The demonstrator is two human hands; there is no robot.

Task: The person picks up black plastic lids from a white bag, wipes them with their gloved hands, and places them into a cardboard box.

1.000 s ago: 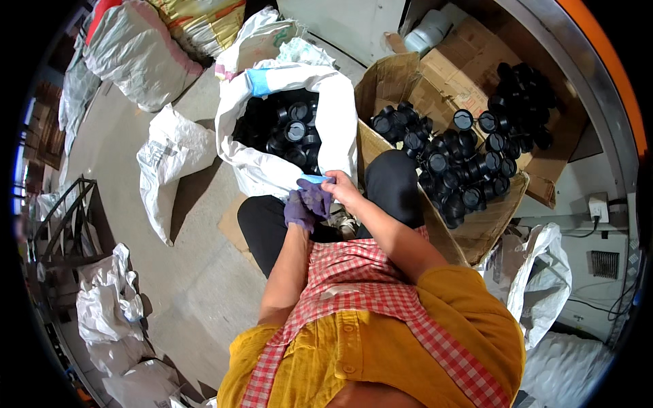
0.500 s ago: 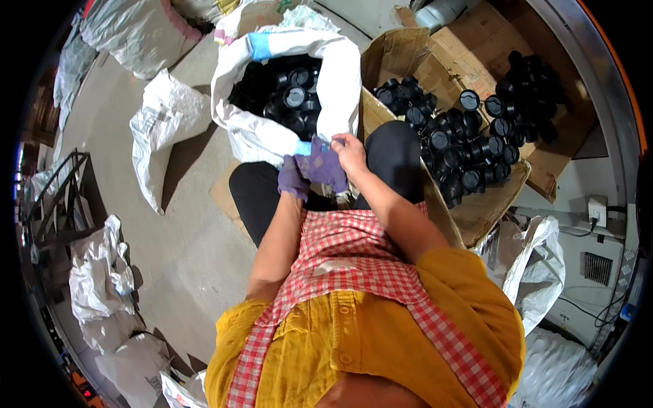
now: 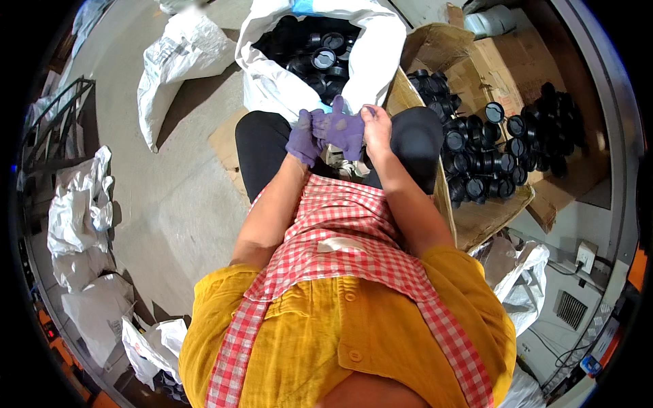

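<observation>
My left hand [image 3: 304, 140] wears a purple work glove and is closed on a second, loose purple glove [image 3: 345, 130]. That loose glove hangs spread between my hands, over my lap, one finger of it pointing up. My bare right hand [image 3: 377, 132] has its fingers curled in a pinch at the glove's right edge. Just beyond my hands stands a white woven sack [image 3: 375, 62], its rim rolled back. Inside it lie many round black plastic parts [image 3: 324, 58]. To my right, a cardboard box [image 3: 445, 49] holds more black parts with round caps [image 3: 480, 133].
My dark-trousered knees flank my hands. An upright white sack [image 3: 182, 62] stands on the concrete floor [image 3: 183, 204] at the far left. Crumpled white sacks [image 3: 83, 197] lie along the left. A socket [image 3: 585, 256] with a cable is on the right wall, near a plastic bag [image 3: 524, 279].
The view has shifted, so the sack and box appear higher. My hands have risen slightly, and my right hand has moved away from my left, leaving the loose glove more spread.
</observation>
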